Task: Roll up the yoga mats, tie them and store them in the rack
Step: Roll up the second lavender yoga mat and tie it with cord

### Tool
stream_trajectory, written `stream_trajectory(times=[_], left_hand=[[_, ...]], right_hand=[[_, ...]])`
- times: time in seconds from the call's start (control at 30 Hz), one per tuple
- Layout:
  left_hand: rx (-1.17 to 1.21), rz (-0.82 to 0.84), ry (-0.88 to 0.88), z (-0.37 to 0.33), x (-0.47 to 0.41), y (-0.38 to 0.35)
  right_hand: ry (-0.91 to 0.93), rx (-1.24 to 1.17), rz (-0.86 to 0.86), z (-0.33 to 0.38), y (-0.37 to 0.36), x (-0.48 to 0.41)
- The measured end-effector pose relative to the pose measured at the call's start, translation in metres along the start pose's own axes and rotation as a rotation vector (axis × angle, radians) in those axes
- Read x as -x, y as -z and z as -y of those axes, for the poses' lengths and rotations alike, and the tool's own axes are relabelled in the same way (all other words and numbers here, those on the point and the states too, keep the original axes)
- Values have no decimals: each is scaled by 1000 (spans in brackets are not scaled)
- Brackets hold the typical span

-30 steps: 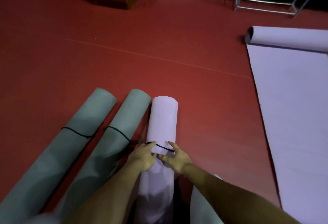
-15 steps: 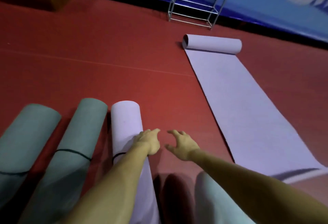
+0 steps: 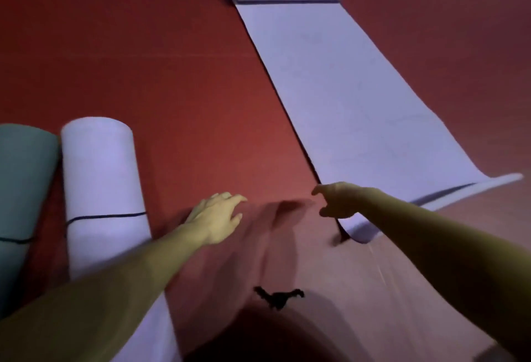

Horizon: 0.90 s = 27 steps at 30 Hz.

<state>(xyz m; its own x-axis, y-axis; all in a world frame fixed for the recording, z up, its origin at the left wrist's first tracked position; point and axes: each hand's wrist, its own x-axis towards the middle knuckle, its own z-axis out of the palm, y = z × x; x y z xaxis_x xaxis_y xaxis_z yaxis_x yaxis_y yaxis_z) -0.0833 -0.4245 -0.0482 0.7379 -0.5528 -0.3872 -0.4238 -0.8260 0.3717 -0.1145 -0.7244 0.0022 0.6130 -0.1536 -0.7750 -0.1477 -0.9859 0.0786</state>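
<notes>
A: Item, unrolled lilac mat (image 3: 359, 103): location?
B: Spread beyond the right hand (image 3: 336, 199), near edge curled just under it; judged soft, light, grippy, best taken at that edge
A: Hands?
B: Both loosely spread, nothing held; tied roll (image 3: 100, 175) lies left of the left hand (image 3: 215, 218)

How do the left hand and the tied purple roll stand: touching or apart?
Apart. The head view shows bare red floor between the left hand and the tied purple roll.

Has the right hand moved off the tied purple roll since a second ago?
Yes. The right hand has left the tied purple roll and gone rightward, now by the near corner of the flat purple mat.
</notes>
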Motion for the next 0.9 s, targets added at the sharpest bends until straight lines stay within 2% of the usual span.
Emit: stream_trajectory(times=[0.1,0.23,0.33,0.47,0.57,0.63,0.8,0.87,0.9], left_hand=[[29,18,-41,-56,-9,-18],[159,-32,-55,-142,-25,-37],[173,-15,-57,-202,-43,-55],[123,95,29,-259,-57,-81],[23,20,115,-276,-62,-89],[4,-22,124,-276,-64,-89],[-109,-91,-36,-246,-70,-75],[-270,-57,-143,-216,-55,-84],[-319,-90,-185,-196,-45,-91]], right_hand=[[-76,194,149,-59,-9,-3],[-23,451,282,-114,-27,-18],[-24,612,283,-140,-44,-33],[165,559,222,-142,-33,-36],[260,544,167,-134,-32,-28],[339,408,93,-129,-36,-21],[548,33,-155,-131,-59,-13],[585,-34,-207,-143,-75,-14],[589,-9,-230,-151,-82,-13]])
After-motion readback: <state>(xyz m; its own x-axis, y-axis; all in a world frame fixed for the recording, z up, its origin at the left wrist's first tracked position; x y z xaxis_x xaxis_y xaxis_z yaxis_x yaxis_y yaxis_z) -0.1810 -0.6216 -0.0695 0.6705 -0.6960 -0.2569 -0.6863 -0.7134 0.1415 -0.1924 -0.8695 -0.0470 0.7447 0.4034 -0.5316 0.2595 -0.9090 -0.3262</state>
